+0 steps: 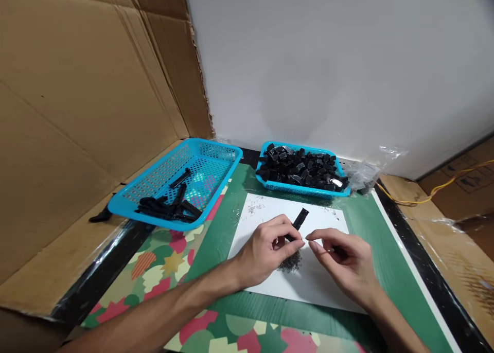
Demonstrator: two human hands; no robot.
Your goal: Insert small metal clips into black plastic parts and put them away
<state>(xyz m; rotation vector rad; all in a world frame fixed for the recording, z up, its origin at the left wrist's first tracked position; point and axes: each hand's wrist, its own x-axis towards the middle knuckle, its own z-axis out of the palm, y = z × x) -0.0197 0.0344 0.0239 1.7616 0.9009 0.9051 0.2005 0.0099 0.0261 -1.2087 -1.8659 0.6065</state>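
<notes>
Over a white sheet of paper (262, 283), my hands almost meet at the fingertips. My left hand (270, 245) is closed in a pinch, with thumb and forefinger together. Opposite it, my right hand (343, 258) also pinches, its other fingers curled. A thin wire piece (304, 239) shows between the two sets of fingertips. A long black plastic part (300, 218) sticks out behind my left forefinger; its lower end is hidden, and I cannot tell if the hand grips it. Under my left hand lies a pile of small wire pieces (290, 262).
A blue basket (233, 160) at the left holds several long black parts (170, 206). Another blue basket (304, 189) at the back is heaped with small black pieces (301, 165). Beside it lies a clear plastic bag (363, 175). Cardboard (96, 85) walls the left side.
</notes>
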